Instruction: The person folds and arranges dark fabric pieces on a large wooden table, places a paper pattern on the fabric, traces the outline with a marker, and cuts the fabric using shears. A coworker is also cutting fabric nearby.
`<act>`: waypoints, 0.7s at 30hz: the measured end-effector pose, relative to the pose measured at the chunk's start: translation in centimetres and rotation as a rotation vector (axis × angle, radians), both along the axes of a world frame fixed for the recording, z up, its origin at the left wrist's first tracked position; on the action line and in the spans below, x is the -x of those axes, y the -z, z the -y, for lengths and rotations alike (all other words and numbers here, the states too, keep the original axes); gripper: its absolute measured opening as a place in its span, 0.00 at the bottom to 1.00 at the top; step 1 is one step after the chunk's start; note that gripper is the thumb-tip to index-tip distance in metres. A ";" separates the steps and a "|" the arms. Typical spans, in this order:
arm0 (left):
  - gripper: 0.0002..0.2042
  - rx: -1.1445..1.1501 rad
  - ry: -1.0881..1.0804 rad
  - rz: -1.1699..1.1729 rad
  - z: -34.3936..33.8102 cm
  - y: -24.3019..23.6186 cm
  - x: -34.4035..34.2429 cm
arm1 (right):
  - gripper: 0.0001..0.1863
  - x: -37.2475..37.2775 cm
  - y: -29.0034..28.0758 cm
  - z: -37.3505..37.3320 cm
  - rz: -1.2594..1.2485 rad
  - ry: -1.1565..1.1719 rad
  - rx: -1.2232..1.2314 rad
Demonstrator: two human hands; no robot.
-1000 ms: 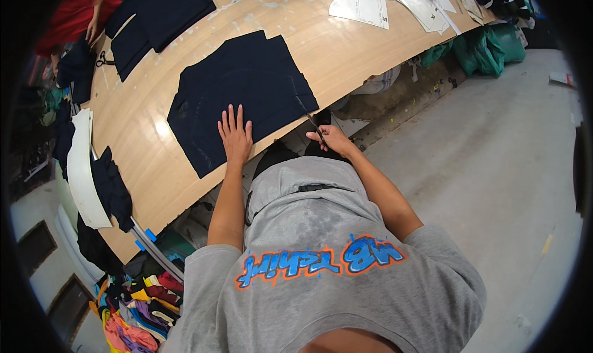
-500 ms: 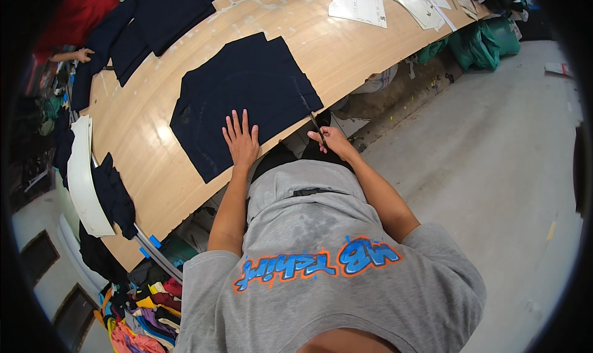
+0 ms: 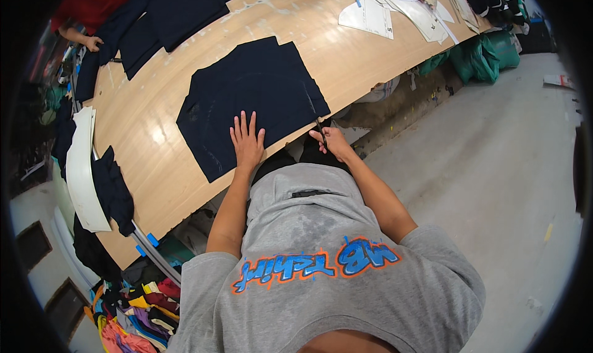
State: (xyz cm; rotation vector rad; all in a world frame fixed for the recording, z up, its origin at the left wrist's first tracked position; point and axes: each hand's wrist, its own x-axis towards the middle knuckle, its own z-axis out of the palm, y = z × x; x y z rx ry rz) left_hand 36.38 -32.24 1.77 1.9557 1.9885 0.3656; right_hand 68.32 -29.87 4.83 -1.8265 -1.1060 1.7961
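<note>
A dark navy piece of cloth (image 3: 259,87) lies flat on the wooden table, with pale chalk lines drawn near its left and right sides. Flat on its near edge rests my left hand (image 3: 248,144), fingers spread. My right hand (image 3: 334,143) is closed round the handles of a pair of scissors (image 3: 320,130), just off the table's front edge. The scissors' tips are at the cloth's near right corner, by the chalk line. How far the blades are apart is too small to tell.
More navy cloth (image 3: 179,13) lies at the far left, where another person's hand (image 3: 92,43) touches it. White paper patterns (image 3: 367,19) lie at the far right. A curved white pattern piece (image 3: 83,167) and dark fabric (image 3: 113,189) hang at the table's left end, above colourful scraps (image 3: 136,316).
The whole view has shifted a little, so the table and cloth appear slightly to the right. My hands keep nearly the same places on the cloth. One of the other person's hands has left the view.
</note>
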 end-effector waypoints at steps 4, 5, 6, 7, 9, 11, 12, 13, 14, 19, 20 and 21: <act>0.32 -0.007 0.001 0.017 0.3 0.1 0.4 | 0.30 0.6 -1.3 -0.3 0.013 0.007 0.022; 0.33 -0.010 0.005 0.023 0.2 0.1 0.4 | 0.30 0.7 -1.4 -0.4 -0.015 0.034 0.034; 0.33 -0.015 0.006 0.024 0.1 0.1 0.3 | 0.31 0.8 -1.5 -0.5 -0.043 0.061 0.046; 0.33 -0.017 0.008 0.024 0.1 0.1 0.3 | 0.30 1.0 -1.6 -0.8 -0.043 0.063 0.046; 0.33 -0.027 0.012 0.027 0.1 0.1 0.3 | 0.30 1.4 -1.9 -1.6 -0.045 0.067 0.047; 0.33 -0.045 0.011 0.032 0.3 0.2 0.4 | 0.30 2.1 -2.3 -2.2 -0.028 0.065 0.047; 0.33 -0.045 0.012 0.028 0.4 0.3 0.5 | 0.30 2.4 -2.6 -2.4 -0.019 0.063 0.048; 0.33 -0.045 0.016 0.026 0.3 0.2 0.5 | 0.30 2.2 -2.4 -2.4 -0.015 0.062 0.042; 0.33 -0.045 0.019 0.024 0.3 0.2 0.5 | 0.30 2.2 -2.1 -2.4 -0.011 0.060 0.036; 0.33 -0.068 0.025 0.036 0.2 0.2 0.4 | 0.29 2.3 -1.0 -1.9 0.020 0.068 -0.019; 0.33 -0.072 0.027 0.037 0.2 0.2 0.4 | 0.29 2.4 -0.9 -1.9 0.013 0.082 -0.022; 0.33 -0.069 0.026 0.037 0.3 0.2 0.4 | 0.29 2.4 -0.8 -1.8 0.007 0.097 -0.026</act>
